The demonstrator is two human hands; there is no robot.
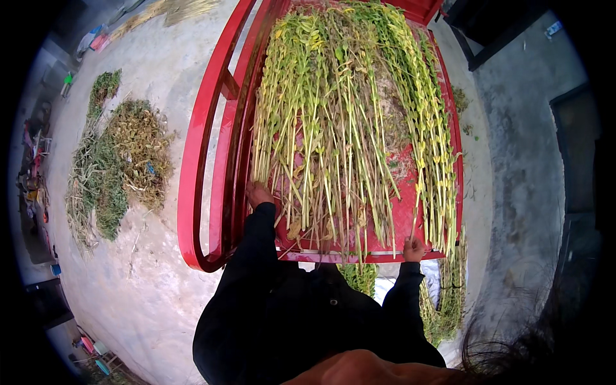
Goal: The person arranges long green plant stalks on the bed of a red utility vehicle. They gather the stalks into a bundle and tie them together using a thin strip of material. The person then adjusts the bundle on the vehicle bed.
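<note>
Long cut plant stalks (346, 128) with green and yellow leaves and pods lie in a layer on a red metal cart bed (403, 215). Their bare stem ends point toward me. At the left side of the layer, my left hand (260, 194) is closed at the lower ends of the outermost stalks, beside the red side rail. My right hand (414, 249) is closed around the end of a thin stalk at the near right edge of the bed. The fingertips of both hands are partly hidden.
Red tubular rails (196, 147) rise along the bed's left side. Piles of dried plants (138, 147) lie on the concrete floor to the left. More bundled stalks (454, 282) stand below the near right corner, beside white sheeting (431, 274). A dark-framed doorway (574, 147) is at right.
</note>
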